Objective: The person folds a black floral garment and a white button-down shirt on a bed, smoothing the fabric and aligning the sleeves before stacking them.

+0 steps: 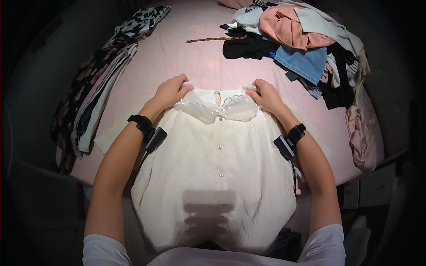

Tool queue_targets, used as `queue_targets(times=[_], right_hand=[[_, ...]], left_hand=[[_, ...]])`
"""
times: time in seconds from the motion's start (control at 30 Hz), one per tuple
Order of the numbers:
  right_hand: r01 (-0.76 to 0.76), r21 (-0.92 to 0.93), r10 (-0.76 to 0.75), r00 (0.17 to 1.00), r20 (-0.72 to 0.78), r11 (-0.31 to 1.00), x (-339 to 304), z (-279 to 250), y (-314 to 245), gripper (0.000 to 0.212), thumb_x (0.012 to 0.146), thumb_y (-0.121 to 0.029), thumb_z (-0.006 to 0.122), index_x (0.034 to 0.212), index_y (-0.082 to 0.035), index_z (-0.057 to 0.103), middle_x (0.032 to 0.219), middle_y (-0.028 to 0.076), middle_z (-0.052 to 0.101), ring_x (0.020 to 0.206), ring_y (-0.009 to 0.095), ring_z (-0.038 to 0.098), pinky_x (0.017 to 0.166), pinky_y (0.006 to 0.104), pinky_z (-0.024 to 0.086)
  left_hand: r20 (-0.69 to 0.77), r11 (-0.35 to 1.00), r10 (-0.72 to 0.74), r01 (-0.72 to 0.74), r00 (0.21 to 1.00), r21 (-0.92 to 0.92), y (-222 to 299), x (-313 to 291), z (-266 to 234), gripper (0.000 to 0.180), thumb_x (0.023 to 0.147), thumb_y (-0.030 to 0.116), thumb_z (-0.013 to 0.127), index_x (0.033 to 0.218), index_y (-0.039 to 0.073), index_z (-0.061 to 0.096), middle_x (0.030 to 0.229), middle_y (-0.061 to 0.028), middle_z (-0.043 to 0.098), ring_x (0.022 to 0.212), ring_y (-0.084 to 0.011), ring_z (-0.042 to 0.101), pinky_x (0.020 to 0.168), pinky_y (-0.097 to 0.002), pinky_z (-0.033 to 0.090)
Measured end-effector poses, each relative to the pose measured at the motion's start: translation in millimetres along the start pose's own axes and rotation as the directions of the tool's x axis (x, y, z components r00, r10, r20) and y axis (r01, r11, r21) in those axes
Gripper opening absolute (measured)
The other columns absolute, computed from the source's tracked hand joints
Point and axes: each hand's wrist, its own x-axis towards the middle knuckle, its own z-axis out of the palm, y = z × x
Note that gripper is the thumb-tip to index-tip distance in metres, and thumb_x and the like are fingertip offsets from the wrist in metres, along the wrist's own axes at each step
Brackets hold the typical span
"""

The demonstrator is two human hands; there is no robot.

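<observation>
A cream button-up blouse (195, 155) with a frilled, sheer white collar (202, 110) is spread in front of me, front side up. Small shiny buttons run down its middle, and its lower end hangs over the near edge towards my body. My left hand (172, 92) pinches the blouse at the left shoulder beside the collar. At the right shoulder, my right hand (268, 95) grips it the same way, thumb on top. Between the hands the neckline is stretched out. The sleeves lie partly hidden under my forearms.
The pink-sheeted bed (177, 53) lies beneath. Along its left edge sits a row of folded clothes (91, 95), with a black-and-white patterned garment (142, 24) farther back. A loose heap of clothes (306, 40) covers the far right. A thin brown strap (206, 40) lies beside the heap.
</observation>
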Motion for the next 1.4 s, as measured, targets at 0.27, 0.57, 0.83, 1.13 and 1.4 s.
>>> queue_targets(times=[0.27, 0.57, 0.83, 1.13, 1.4], right_hand=[[0.331, -0.14, -0.324, 0.943, 0.073, 0.933, -33.2, -33.5, -41.7, 0.049, 0.073, -0.021, 0.082, 0.116, -0.006, 0.063, 0.111, 0.012, 0.062, 0.113, 0.031, 0.052, 0.103, 0.0413, 0.035], [0.239, 0.0, -0.229, 0.931, 0.285, 0.971, -50.4, -11.3, -83.0, 0.041, 0.074, -0.008, 0.074, 0.114, -0.004, 0.064, 0.085, 0.008, 0.057, 0.085, 0.023, 0.059, 0.08, 0.0334, 0.051], [0.325, -0.124, -0.286, 0.923, 0.257, 0.937, -58.0, 2.9, -114.3, 0.015, 0.074, -0.003, 0.066, 0.089, -0.002, 0.066, 0.091, 0.015, 0.062, 0.087, 0.034, 0.061, 0.078, 0.0393, 0.053], [0.423, -0.128, -0.39, 0.894, 0.222, 0.897, -83.9, 17.0, -125.5, 0.004, 0.081, -0.002, 0.061, 0.085, 0.0, 0.062, 0.097, 0.014, 0.06, 0.096, 0.032, 0.06, 0.083, 0.0387, 0.052], [0.403, -0.323, -0.389, 0.914, 0.111, 0.856, -95.5, 23.6, -111.9, 0.01, 0.082, -0.004, 0.06, 0.091, -0.001, 0.061, 0.089, 0.017, 0.066, 0.086, 0.037, 0.063, 0.078, 0.0415, 0.052]], left_hand=[[0.238, 0.971, 0.237, -0.235, 0.942, -0.037, 72.5, -42.9, -24.8, 0.033, 0.078, 0.028, 0.077, 0.09, 0.001, 0.064, 0.087, -0.0153, 0.062, 0.089, -0.0331, 0.06, 0.08, -0.0448, 0.047], [0.275, 0.983, 0.102, -0.054, 0.956, -0.177, 89.1, -89.9, 3.9, 0.031, 0.085, 0.025, 0.07, 0.104, 0.002, 0.061, 0.108, -0.0197, 0.059, 0.1, -0.0334, 0.056, 0.087, -0.0407, 0.046], [0.209, 0.963, 0.228, -0.252, 0.951, 0.095, 81.2, -104.9, 22.1, 0.035, 0.091, 0.026, 0.065, 0.118, 0.005, 0.06, 0.126, -0.0183, 0.049, 0.114, -0.0361, 0.048, 0.099, -0.0447, 0.042], [0.166, 0.962, 0.25, -0.264, 0.954, 0.067, 71.7, -116.4, 25.1, 0.029, 0.093, 0.024, 0.061, 0.116, 0.006, 0.058, 0.13, -0.0132, 0.053, 0.111, -0.0391, 0.05, 0.097, -0.0477, 0.043], [0.291, 0.993, 0.12, -0.122, 0.949, -0.011, 88.2, -114.6, 17.8, 0.042, 0.093, 0.027, 0.061, 0.127, 0.004, 0.052, 0.13, -0.0162, 0.058, 0.123, -0.0372, 0.045, 0.103, -0.0499, 0.038]])
